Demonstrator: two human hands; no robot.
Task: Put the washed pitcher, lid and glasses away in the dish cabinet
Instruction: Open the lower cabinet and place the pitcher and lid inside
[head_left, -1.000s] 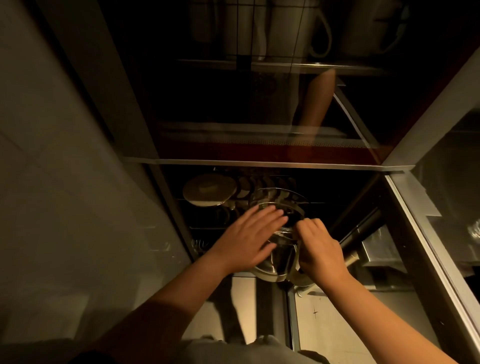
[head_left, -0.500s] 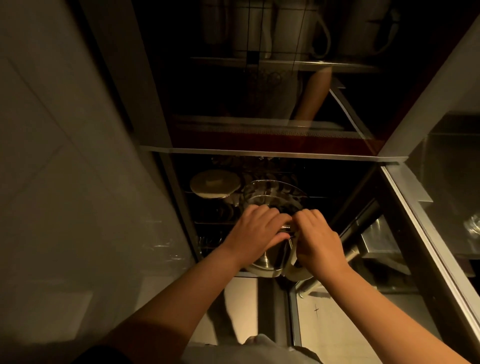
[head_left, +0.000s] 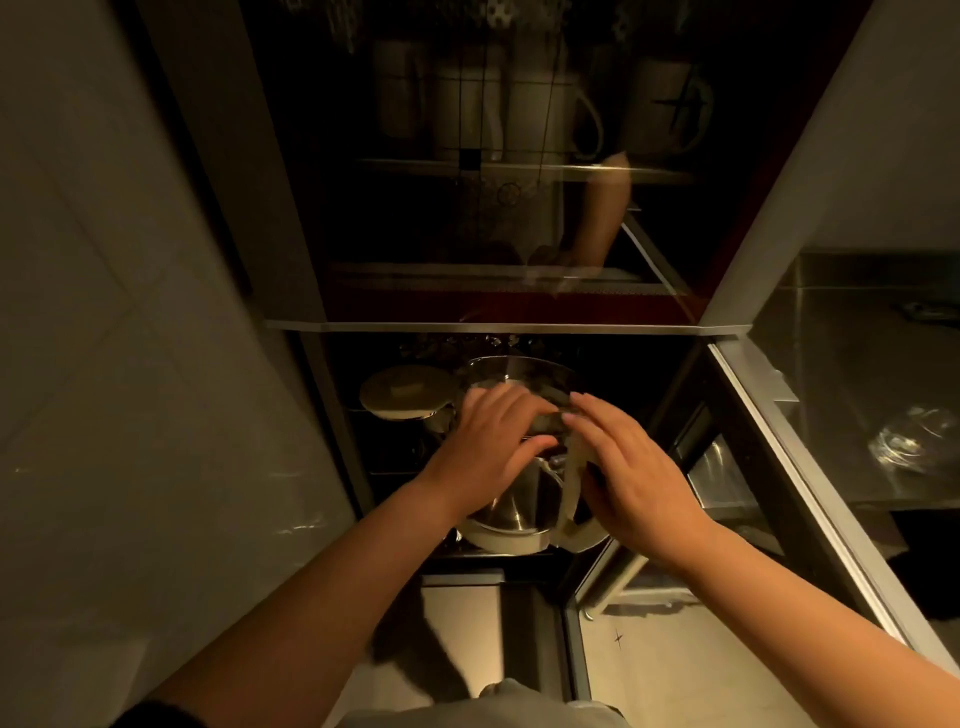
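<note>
A clear glass pitcher (head_left: 519, 501) with a pale base ring and a pale handle (head_left: 570, 486) stands on the dark lower shelf of the dish cabinet (head_left: 519, 327). My left hand (head_left: 485, 454) curls over its top and left side. My right hand (head_left: 636, 475) presses on the handle side, fingers stretched forward. A round pale lid (head_left: 405, 397) rests just left of the pitcher, deeper in. Behind my fingers sits a clear glass bowl (head_left: 519, 369). The pitcher's mouth is hidden by my hands.
Pale mugs (head_left: 545, 114) stand on the upper shelf behind reflective glass. The cabinet's glass door (head_left: 769, 431) hangs open at the right. Glassware (head_left: 909, 447) lies on a steel counter far right. A pale wall panel (head_left: 130, 364) runs along the left.
Both hands have stayed on the pitcher and pushed slightly deeper into the shelf. My right fingers have straightened from a curled grip. The view has tilted up a little.
</note>
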